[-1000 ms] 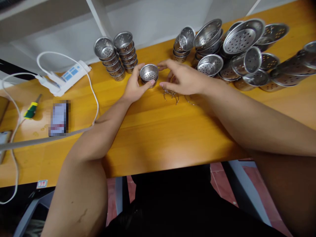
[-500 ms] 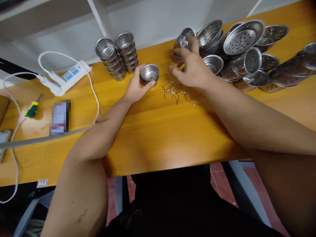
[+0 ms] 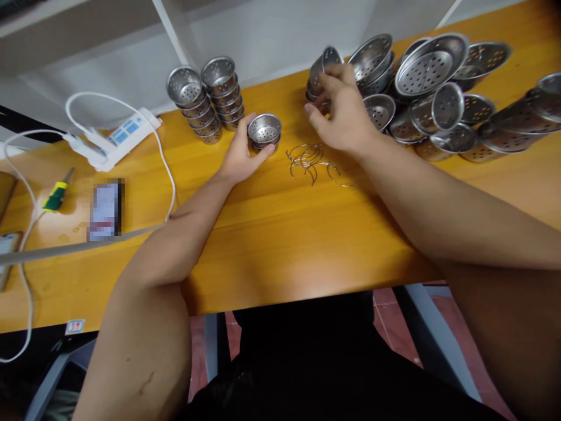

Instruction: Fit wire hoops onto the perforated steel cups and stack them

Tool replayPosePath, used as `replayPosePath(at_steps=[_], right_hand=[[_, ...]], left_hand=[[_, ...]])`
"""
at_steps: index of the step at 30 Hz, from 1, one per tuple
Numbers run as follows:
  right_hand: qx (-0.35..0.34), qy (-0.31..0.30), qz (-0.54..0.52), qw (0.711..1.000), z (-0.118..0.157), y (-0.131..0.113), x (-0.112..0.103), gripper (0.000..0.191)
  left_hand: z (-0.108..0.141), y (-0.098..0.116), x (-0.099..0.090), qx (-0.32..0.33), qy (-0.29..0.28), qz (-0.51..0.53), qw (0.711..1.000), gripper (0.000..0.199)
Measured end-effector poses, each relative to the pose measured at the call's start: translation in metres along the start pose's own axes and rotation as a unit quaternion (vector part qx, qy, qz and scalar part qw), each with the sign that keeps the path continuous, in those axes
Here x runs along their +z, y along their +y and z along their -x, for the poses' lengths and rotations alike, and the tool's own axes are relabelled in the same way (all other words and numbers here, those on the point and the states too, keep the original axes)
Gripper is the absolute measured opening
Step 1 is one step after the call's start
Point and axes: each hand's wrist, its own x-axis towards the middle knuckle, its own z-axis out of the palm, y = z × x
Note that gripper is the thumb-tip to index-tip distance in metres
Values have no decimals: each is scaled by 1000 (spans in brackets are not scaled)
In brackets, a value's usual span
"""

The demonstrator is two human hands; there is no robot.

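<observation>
My left hand (image 3: pixel 240 153) is wrapped round a short stack of small perforated metal strainer cups (image 3: pixel 265 131) standing on the table, thumb at the front and fingers behind. Farther back, my right hand (image 3: pixel 344 114) has its fingers curled at the rim of a tilted perforated strainer cup (image 3: pixel 316 71), which sits over other cups. My fingers partly cover that cup. Between and in front of my hands lies a loose tangle of thin wire rings (image 3: pixel 309 161).
Two tall stacks of strainer cups (image 3: pixel 204 114) stand at the back left. Larger perforated metal baskets (image 3: pixel 432 64) crowd the back right. On the left are a white power strip (image 3: pixel 127 137) with cables, a green-yellow screwdriver (image 3: pixel 56 196) and a blurred phone (image 3: pixel 105 210).
My right hand's fingers have closed in on the back strainer cup, which now tilts more to the side. My left hand stays round its cups.
</observation>
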Motion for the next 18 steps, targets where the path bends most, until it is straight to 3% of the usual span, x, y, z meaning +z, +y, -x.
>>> replayPosePath(at_steps=[4, 9, 12, 15, 18], right_hand=[[-44, 27, -37, 998, 4, -24, -5, 74], [-161, 15, -86, 983, 12, -53, 2, 58], [-249, -47, -118, 960, 19, -64, 15, 51], [-275, -89, -135, 948, 26, -70, 25, 47], [-283, -95, -135, 945, 29, -71, 29, 43]], left_hand=[[-1, 7, 1, 14, 27, -4, 1000, 141], [-9, 10, 1, 55, 99, -13, 993, 147], [-9, 14, -4, 58, 78, -17, 995, 148], [-5, 22, -8, 70, 15, -29, 997, 139], [-4, 30, -7, 88, 42, -39, 995, 137]])
